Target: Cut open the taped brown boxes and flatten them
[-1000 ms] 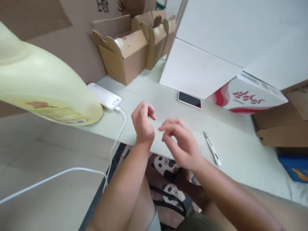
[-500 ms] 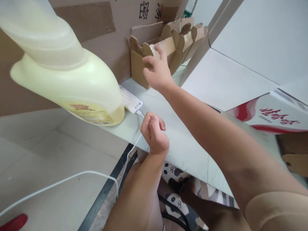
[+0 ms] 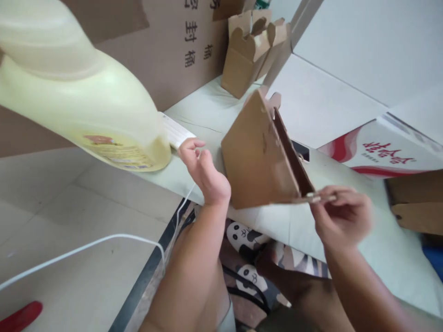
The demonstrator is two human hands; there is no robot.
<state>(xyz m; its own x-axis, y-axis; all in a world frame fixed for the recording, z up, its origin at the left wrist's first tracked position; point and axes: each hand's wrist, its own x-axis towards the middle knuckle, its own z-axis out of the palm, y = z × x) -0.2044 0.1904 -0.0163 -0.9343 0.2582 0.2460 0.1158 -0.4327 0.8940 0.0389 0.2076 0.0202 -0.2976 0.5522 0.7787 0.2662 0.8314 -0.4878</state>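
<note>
Brown kraft cardboard made up the small folded carton (image 3: 261,154), which hung in the air above the near edge of the worktop (image 3: 207,115), tilted with its open mouth turned to the right and its scalloped flaps pointing up and away. The right hand (image 3: 341,216) held it by one lower corner only, its grip pinching a thin flap between thumb and fingertips (image 3: 320,199); that seemed a slender hold for a box of this shape, so a steadier way would have been to bring a second point of support under the flat side before turning it. The left hand (image 3: 206,170) was apart from the carton, loosely curled at the worktop's edge, its fingers half closed around nothing that could be made out, just beside the white charging cable (image 3: 104,244) that ran down from the white power bank (image 3: 175,131). A large pale yellow detergent bottle (image 3: 79,106) lay touching that power bank. More kraft cartons (image 3: 247,48) stood at the back, and a red-and-white printed box (image 3: 384,150) sat to the right.
</note>
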